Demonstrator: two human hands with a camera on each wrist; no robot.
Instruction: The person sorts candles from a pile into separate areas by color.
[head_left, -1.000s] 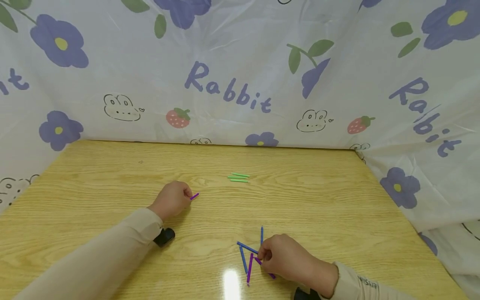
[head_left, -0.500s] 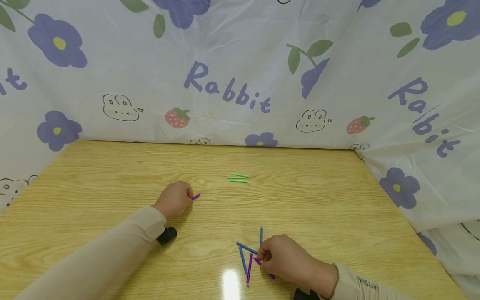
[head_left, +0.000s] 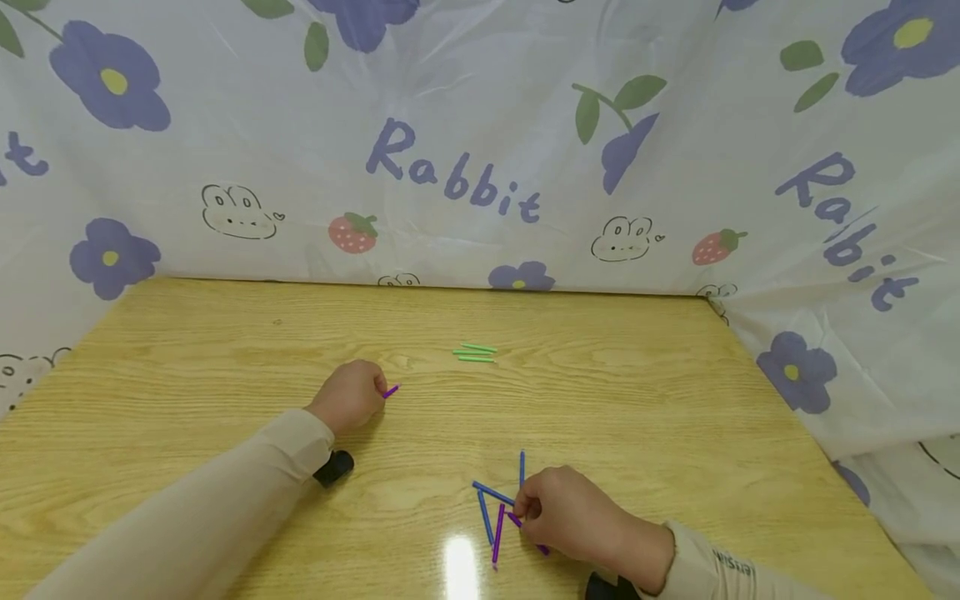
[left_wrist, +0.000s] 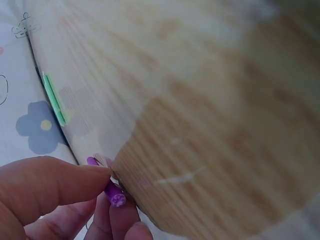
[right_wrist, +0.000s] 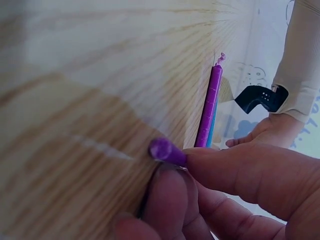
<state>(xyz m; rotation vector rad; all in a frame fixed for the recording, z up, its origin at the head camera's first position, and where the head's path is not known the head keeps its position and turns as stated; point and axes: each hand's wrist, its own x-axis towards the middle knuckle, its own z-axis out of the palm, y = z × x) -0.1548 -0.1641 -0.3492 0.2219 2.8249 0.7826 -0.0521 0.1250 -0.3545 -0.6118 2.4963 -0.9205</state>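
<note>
My left hand (head_left: 351, 396) pinches a thin purple candle (left_wrist: 116, 196) between thumb and fingers, low over the table at left of centre. At the front right, my right hand (head_left: 562, 512) pinches another purple candle (right_wrist: 167, 151) by the thumb and fingertips; part of it is hidden under the hand. Beside that hand lies one more purple candle (head_left: 498, 533), whose wick shows in the right wrist view. Close by are a slanting blue candle (head_left: 492, 493), a second blue candle (head_left: 486, 518) below it and an upright-pointing blue candle (head_left: 522, 467), partly covered by the right hand.
Several green candles (head_left: 476, 360) lie side by side farther back on the wooden table (head_left: 637, 392). A white patterned cloth (head_left: 450, 100) hangs behind the table and along its sides. Light glares on the table's front.
My left hand has shifted slightly to the right with its purple candle. The right hand stays by the blue and purple candles. The head view has tilted down a little.
</note>
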